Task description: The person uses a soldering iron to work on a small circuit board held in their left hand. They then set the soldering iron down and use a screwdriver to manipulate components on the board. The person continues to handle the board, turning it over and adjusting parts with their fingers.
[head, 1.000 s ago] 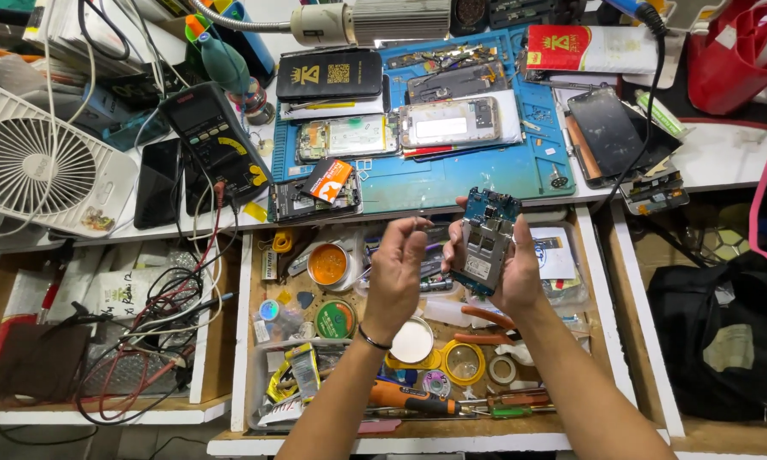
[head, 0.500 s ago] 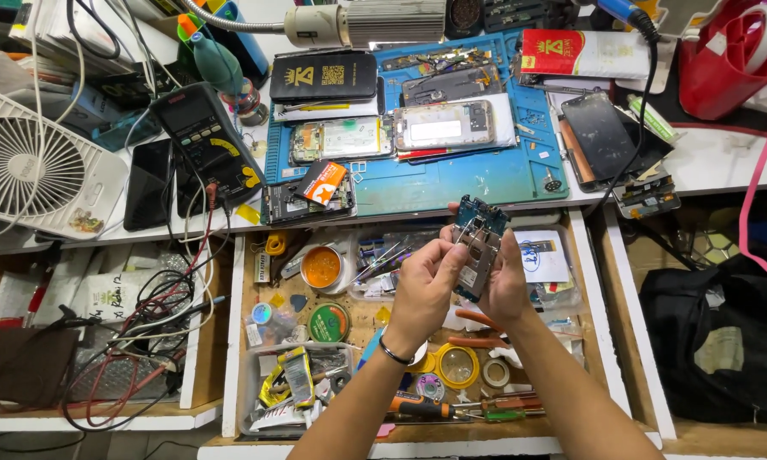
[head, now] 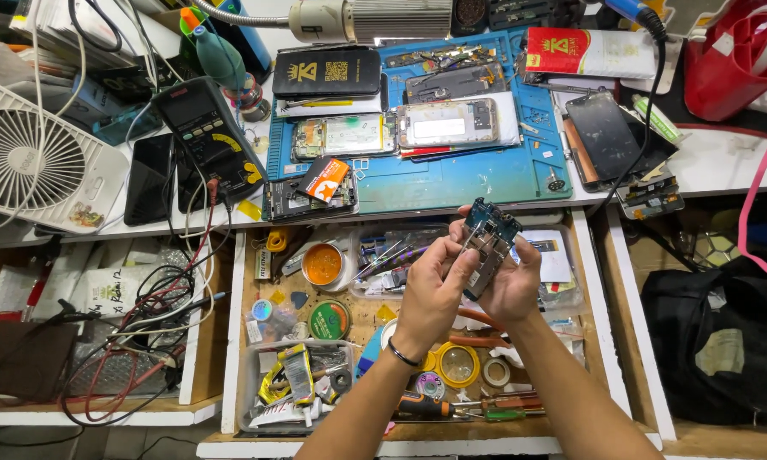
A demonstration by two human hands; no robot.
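My left hand (head: 430,291) and my right hand (head: 511,285) hold an opened phone frame with a blue circuit board (head: 486,245) between them, above the open middle drawer (head: 239,341). The right palm cups the frame from below. The left fingers pinch its left edge. A dark band sits on my left wrist. The board's blue end points up toward the blue work mat (head: 460,179).
Several opened phones (head: 447,123) lie on the mat. A black multimeter (head: 209,136) and a white fan (head: 30,166) stand at left, with a red jug (head: 733,55) at top right. The drawer holds flux tins (head: 324,264), tape rolls and screwdrivers (head: 430,407). A black bag (head: 720,341) fills the right drawer.
Both hands with the phone frame have drifted slightly right and down in view. The grip looks the same, with the frame tilted a little more.
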